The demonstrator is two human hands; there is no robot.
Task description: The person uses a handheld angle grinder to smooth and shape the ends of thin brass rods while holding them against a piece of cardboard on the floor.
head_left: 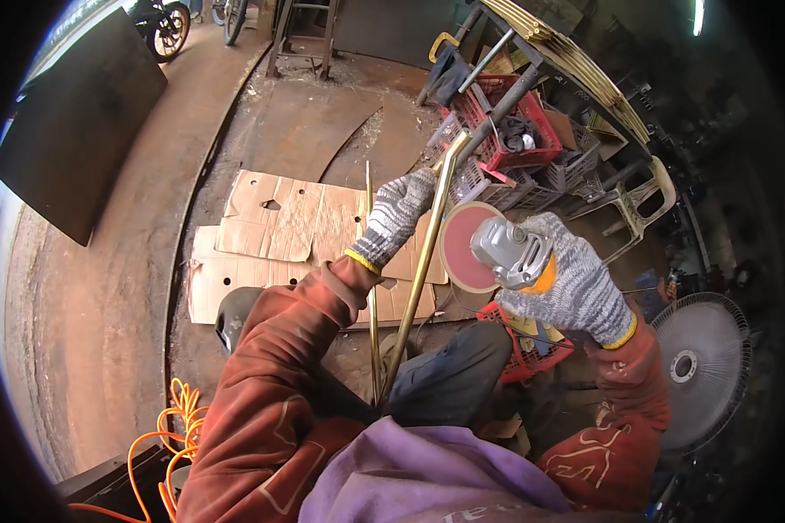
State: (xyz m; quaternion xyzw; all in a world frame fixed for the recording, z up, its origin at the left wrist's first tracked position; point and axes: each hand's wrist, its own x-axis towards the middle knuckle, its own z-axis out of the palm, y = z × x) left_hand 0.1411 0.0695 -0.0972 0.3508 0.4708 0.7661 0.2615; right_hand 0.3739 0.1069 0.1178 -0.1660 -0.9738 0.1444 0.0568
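Note:
A long brass-coloured metal tube point(425, 253), bent near its upper end, slants up from between my legs. My left hand point(399, 209), in a grey-and-white knit glove, is closed on it below the bend, though its fingertips are partly hidden. A second brass-coloured length point(373, 322) runs upright to the left, behind my wrist; whether the two join at the bottom is hidden. My right hand point(576, 275), gloved alike, grips an angle grinder point(508, 248) with a silver head and some orange on its body. Its round reddish disc point(464, 247) faces the tube, just right of it.
Flattened cardboard point(266, 218) lies on the floor ahead. Red crates point(532, 131) and a plastic chair point(641, 196) stand at the right, below a bundle of brass-coloured tubes point(584, 61). A round fan grille point(702, 370) is near my right elbow; an orange cord point(179, 418) coils at lower left.

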